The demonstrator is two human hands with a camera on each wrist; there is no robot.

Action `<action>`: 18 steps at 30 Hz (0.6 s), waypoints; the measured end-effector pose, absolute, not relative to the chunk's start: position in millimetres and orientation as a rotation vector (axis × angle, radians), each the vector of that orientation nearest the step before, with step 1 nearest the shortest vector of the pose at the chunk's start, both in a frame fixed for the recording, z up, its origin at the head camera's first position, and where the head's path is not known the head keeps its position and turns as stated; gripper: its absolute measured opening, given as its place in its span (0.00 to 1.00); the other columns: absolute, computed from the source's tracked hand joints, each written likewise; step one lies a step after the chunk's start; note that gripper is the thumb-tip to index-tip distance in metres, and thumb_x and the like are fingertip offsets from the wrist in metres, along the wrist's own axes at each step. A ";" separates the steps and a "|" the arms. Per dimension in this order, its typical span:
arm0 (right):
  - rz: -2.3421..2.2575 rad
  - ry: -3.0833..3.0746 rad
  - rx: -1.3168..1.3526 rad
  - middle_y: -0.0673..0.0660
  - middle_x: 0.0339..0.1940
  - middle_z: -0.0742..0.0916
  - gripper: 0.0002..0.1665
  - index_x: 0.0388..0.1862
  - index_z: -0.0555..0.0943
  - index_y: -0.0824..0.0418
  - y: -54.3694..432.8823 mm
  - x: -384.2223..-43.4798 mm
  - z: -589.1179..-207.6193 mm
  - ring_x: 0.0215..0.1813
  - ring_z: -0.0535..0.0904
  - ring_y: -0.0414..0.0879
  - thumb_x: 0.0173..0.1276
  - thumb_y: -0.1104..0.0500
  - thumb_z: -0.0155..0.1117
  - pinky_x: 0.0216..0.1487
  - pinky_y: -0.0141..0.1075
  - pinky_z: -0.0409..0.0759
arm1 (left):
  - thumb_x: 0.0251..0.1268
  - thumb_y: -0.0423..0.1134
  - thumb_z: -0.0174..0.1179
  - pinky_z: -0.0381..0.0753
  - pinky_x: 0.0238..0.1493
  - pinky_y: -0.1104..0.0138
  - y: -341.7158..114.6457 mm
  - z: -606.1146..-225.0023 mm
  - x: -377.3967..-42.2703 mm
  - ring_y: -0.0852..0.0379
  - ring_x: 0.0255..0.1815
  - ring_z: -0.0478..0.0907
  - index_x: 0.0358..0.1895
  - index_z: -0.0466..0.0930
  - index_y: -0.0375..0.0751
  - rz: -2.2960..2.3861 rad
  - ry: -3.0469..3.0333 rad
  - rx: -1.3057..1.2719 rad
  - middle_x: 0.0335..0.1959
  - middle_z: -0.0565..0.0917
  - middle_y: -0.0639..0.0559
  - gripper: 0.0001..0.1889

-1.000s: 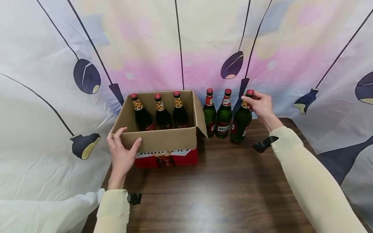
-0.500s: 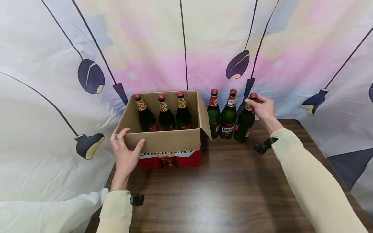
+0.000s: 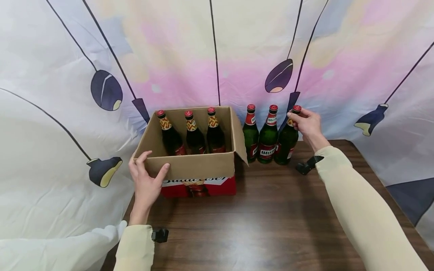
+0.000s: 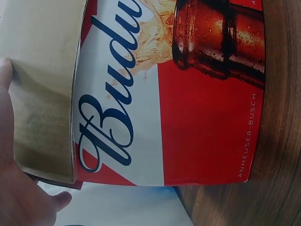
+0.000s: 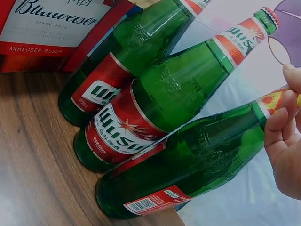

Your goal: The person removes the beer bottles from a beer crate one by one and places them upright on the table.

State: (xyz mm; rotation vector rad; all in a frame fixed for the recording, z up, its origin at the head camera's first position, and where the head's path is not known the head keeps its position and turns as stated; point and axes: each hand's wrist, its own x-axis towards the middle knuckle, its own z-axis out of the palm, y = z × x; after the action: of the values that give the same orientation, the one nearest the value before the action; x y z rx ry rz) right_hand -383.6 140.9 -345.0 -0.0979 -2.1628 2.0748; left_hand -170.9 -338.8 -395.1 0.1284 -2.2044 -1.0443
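Observation:
A cardboard beer box [image 3: 190, 166] with a red Budweiser front stands at the back of the table, its top open. My left hand [image 3: 146, 186] grips its front-left corner, thumb on the folded front flap [image 4: 44, 108] and fingers over the rim. Three dark beer bottles with patterned gold necks, such as the left one [image 3: 171, 139], stand inside, their lower parts hidden. Right of the box, three green beer bottles stand in a row. My right hand [image 3: 307, 126] pinches the rightmost bottle [image 3: 287, 141] by its neck; it stands close beside the middle bottle [image 5: 155, 103].
The left green bottle [image 3: 250, 135] stands near the box's side flap [image 3: 239, 139]. Dark wooden table [image 3: 264, 214] extends in front. A printed cloth [image 3: 176, 52] hangs behind, and white fabric [image 3: 61, 248] lies at the lower left.
The head view has shifted slightly. The rightmost bottle has moved back a little, nearly level with the other two. Both hands keep their hold.

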 end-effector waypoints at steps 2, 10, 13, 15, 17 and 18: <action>2.108 -2.129 -0.107 0.38 0.28 0.86 0.18 0.56 0.86 0.57 139.4 -384.5 -345.4 0.24 0.74 0.34 0.70 0.54 0.75 0.28 0.25 0.77 | 0.63 0.42 0.75 0.60 0.72 0.34 -338.5 -395.2 -169.4 0.38 0.81 0.51 0.74 0.65 0.48 -1.049 -2.209 0.136 0.78 0.52 0.34 0.38; 2.051 -2.199 -0.126 0.37 0.28 0.84 0.30 0.69 0.80 0.63 139.8 -385.4 -344.9 0.24 0.75 0.34 0.72 0.53 0.73 0.29 0.25 0.78 | 0.66 0.43 0.73 0.61 0.72 0.32 -337.8 -393.8 -168.6 0.39 0.81 0.51 0.75 0.64 0.51 -1.076 -2.222 0.142 0.80 0.50 0.36 0.37; 2.033 -2.217 -0.103 0.38 0.37 0.84 0.36 0.76 0.75 0.60 141.5 -383.7 -344.1 0.25 0.76 0.34 0.72 0.52 0.73 0.30 0.26 0.79 | 0.66 0.43 0.72 0.61 0.71 0.32 -337.9 -392.9 -169.2 0.39 0.80 0.51 0.75 0.64 0.51 -1.074 -2.219 0.143 0.80 0.50 0.36 0.37; 2.009 -2.176 -0.101 0.40 0.45 0.84 0.38 0.78 0.74 0.57 141.1 -381.1 -342.8 0.28 0.76 0.34 0.72 0.51 0.74 0.30 0.26 0.77 | 0.66 0.43 0.73 0.61 0.71 0.33 -338.0 -392.8 -169.4 0.39 0.80 0.51 0.75 0.64 0.51 -1.071 -2.218 0.143 0.79 0.51 0.36 0.37; 1.971 -2.074 -0.113 0.45 0.53 0.85 0.38 0.77 0.75 0.56 139.2 -377.9 -340.2 0.35 0.77 0.32 0.70 0.51 0.75 0.32 0.26 0.76 | 0.66 0.43 0.73 0.62 0.71 0.33 -337.8 -392.8 -169.2 0.39 0.80 0.52 0.75 0.64 0.50 -1.069 -2.220 0.144 0.79 0.51 0.35 0.38; 1.931 -2.022 -0.111 0.46 0.56 0.85 0.37 0.76 0.77 0.55 137.2 -375.4 -338.1 0.39 0.77 0.32 0.70 0.52 0.76 0.34 0.25 0.75 | 0.66 0.43 0.73 0.62 0.71 0.33 -337.6 -392.9 -169.0 0.38 0.80 0.52 0.75 0.64 0.50 -1.070 -2.222 0.144 0.79 0.51 0.35 0.38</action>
State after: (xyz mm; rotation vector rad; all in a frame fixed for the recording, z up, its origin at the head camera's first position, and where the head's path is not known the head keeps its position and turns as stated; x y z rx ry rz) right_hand -375.4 137.2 -338.1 -0.1114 -2.0217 1.9307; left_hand -169.0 -337.6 -392.9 0.1437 -2.2220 -1.0699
